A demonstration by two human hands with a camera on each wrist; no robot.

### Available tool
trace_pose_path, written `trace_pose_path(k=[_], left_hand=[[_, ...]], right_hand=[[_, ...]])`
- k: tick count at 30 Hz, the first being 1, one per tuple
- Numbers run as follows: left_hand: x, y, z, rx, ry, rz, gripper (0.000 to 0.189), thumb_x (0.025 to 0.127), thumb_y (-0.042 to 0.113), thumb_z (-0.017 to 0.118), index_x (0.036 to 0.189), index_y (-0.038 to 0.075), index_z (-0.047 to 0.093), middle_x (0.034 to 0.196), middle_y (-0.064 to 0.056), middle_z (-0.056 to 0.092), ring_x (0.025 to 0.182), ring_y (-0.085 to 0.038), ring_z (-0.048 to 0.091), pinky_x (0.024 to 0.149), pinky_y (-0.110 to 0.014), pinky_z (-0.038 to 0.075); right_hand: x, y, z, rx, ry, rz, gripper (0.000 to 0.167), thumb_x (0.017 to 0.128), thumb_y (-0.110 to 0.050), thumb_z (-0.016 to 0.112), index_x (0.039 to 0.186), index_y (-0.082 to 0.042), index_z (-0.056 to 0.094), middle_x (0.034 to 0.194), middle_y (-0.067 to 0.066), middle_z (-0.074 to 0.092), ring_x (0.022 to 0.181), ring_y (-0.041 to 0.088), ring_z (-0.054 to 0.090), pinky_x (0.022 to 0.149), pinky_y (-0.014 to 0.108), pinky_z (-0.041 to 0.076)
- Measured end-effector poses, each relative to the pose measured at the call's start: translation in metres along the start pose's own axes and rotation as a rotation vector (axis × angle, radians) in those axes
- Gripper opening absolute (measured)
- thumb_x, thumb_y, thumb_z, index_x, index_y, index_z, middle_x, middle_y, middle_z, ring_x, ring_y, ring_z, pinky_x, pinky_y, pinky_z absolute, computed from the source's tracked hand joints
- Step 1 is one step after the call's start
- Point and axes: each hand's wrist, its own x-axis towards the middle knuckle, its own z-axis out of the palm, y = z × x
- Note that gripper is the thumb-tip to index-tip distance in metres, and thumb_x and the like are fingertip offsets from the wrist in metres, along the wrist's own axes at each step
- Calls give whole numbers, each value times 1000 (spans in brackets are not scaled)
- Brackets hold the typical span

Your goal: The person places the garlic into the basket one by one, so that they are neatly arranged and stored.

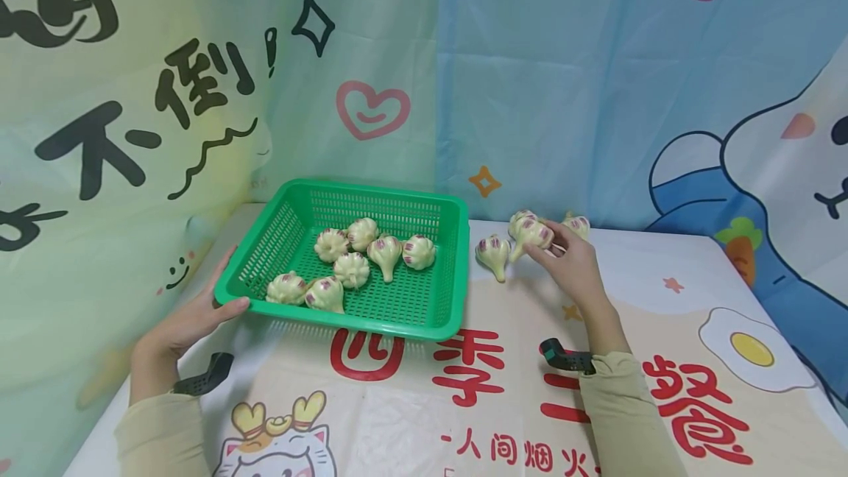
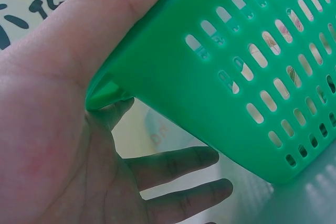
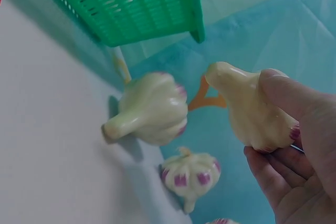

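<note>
My right hand (image 1: 575,265) pinches a garlic bulb (image 1: 534,234) between thumb and fingers, above the table's far side. In the right wrist view the held garlic bulb (image 3: 252,103) has its stem pointing away from the palm. Beside it on the table lies another garlic bulb (image 1: 493,255), and further bulbs sit behind the hand, partly hidden. My left hand (image 1: 202,311) grips the left front corner of a green plastic basket (image 1: 344,322), its thumb over the rim. Its other fingers (image 2: 178,163) extend under the rim, outside the wall. Several garlic bulbs (image 1: 352,269) lie inside the basket.
A printed cloth (image 1: 391,418) covers the table. Printed curtains (image 1: 530,94) stand close behind and to the left. A dark wrist camera (image 1: 566,355) sits on the right wrist and another camera (image 1: 207,375) on the left.
</note>
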Motion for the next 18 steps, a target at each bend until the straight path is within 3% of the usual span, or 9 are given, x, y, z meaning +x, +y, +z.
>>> trace_pose_path(k=[18], left_hand=[[0,0,0,11,1,-11,87,95,32,53,147,45,-17,156,-18,-13,137,-47,0,99,-75,12]], right_hand=[[-13,-42,-2,-15,-2,-95,68,83,-41,71,138,-7,48,133,14,53,124,29,50,98,40,44]])
